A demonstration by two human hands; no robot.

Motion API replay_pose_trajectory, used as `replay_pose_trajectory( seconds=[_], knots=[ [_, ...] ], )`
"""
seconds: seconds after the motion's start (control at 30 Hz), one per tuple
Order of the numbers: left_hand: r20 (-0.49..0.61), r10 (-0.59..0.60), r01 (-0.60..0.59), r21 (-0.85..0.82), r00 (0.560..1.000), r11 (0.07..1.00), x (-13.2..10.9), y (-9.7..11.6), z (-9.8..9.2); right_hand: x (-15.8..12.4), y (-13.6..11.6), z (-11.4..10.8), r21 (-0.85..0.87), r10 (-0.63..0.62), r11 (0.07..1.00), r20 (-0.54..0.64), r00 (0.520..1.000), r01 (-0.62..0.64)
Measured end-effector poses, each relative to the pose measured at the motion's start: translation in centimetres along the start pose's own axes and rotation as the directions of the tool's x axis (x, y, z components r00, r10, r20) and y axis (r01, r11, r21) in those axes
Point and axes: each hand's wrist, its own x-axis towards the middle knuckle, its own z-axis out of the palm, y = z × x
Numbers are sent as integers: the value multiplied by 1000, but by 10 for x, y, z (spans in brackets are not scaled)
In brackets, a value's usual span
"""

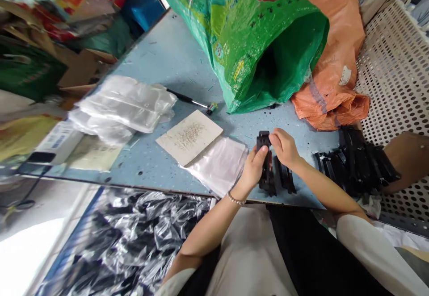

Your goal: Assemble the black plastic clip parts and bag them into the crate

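My left hand (254, 167) is closed round a small black plastic part (263, 139), thumb lying over its front. Close to the part's top right edge, my right hand (283, 148) has its fingers curled in a pinch; what lies between the fingertips is too small to make out. Below both hands, several long black parts (284, 176) lie on the blue table (144, 166) near its front edge. Beside my left hand sits a stack of clear plastic bags (223, 164), partly covered by a piece of cardboard (191, 136) with specks on it.
A green sack (241, 64) gapes towards me, beside an orange sack (335, 64). Another person's hand (409, 160) is at a pile of black parts (358, 164) by a perforated crate (392, 64). Further left are a black-handled tool (187, 98) and more bags (124, 102). Bagged items (134, 238) fill a bin below.
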Motion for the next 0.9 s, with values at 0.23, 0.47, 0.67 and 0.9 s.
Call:
replay_pose_trajectory(
  seconds=[0.23,0.47,0.67,0.9],
  knots=[
    [-54,15,-22,-124,998,992,9,21,-14,-53,-11,20,-73,-322,938,176,930,338],
    [-177,124,-127,-11,976,992,9,-6,-29,-66,-14,31,-21,-148,987,263,953,159],
    [-171,292,-180,477,941,860,-3,-79,-61,63,55,18,-401,441,846,154,884,-352],
    [40,454,-351,696,890,627,-10,-100,-59,131,118,27,-506,535,706,-77,841,-495]
  ],
)
